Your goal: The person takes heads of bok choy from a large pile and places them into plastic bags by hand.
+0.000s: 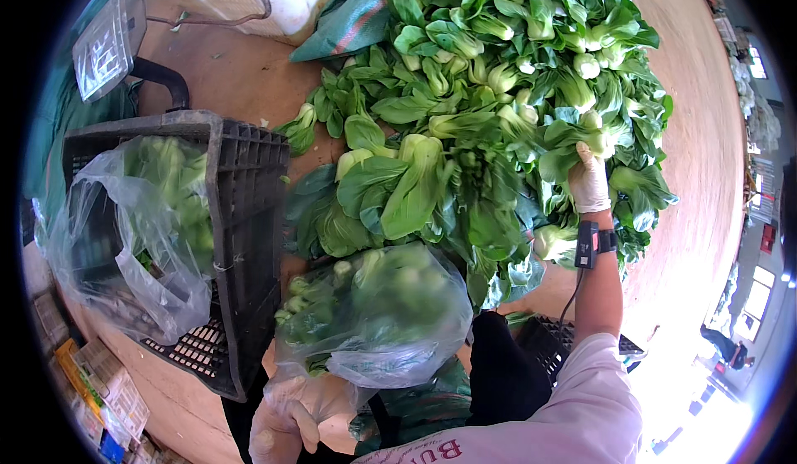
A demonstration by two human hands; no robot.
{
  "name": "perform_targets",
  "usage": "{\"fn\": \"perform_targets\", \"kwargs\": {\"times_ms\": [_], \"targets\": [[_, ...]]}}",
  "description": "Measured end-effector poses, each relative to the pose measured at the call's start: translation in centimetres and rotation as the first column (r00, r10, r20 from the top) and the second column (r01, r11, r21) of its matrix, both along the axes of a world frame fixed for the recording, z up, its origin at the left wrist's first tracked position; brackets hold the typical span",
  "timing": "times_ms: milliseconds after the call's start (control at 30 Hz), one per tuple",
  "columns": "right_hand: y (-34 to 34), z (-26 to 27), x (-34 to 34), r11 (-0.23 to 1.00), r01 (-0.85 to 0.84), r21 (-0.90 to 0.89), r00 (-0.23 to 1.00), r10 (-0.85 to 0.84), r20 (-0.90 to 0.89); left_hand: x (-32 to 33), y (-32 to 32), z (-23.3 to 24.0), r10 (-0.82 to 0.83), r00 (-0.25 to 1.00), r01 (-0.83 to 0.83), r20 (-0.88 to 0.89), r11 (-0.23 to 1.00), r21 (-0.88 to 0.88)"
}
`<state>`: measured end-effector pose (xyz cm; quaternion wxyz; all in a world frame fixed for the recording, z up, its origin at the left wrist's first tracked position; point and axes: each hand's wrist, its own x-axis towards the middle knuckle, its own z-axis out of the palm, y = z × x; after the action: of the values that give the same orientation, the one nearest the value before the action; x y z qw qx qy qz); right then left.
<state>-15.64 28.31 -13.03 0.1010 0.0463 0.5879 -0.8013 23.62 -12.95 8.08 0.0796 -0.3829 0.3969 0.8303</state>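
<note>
My right hand [588, 184], in a pale thin glove, grips a head of bok choy [601, 141] at the right side of a large heap of bok choy [479, 97]. Before my lap bulges a clear plastic bag [392, 302] filled with bok choy; its film is cloudy over the leaves. Low in the view, my left hand [302, 408], also gloved, holds the gathered edge of this bag. Part of its fingers is hidden by the film. A small device [588, 244] with a cable is strapped to my right wrist.
On the left, a black plastic crate [249, 202] holds another clear bag [165, 302] with bok choy. Behind it stands a scale's display [106, 59] on a post. A green woven sack [355, 12] lies beside the heap. Far right, a person [728, 347] is visible.
</note>
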Motion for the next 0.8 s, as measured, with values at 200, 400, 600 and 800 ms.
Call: {"fn": "perform_targets", "kwargs": {"times_ms": [200, 400, 600, 800], "targets": [[-2.2, 6.7, -0.4, 0.983, -0.077, 0.164, 0.987, 0.098, -0.125, 0.7, -0.1, -0.7, 0.013, 0.999, -0.012, -0.047, 1.0, 0.013], [-7.1, 5.8, -1.2, 0.624, -0.35, 0.699, 0.928, 0.333, 0.168, 0.2, 0.2, -0.7, 0.004, 1.0, -0.004, -0.017, 1.0, -0.007], [-10.1, -3.2, 0.9, 0.15, -0.055, 0.987, 0.761, 0.646, -0.056, -0.3, 0.4, -0.2, -0.027, 1.0, 0.026, -0.01, 0.997, -0.076], [-6.7, -2.4, 0.6, 0.496, -0.051, 0.867, 0.796, 0.544, -0.264, -0.7, 0.4, -0.9, 0.007, 1.0, -0.009, -0.023, 0.996, -0.085]]}}
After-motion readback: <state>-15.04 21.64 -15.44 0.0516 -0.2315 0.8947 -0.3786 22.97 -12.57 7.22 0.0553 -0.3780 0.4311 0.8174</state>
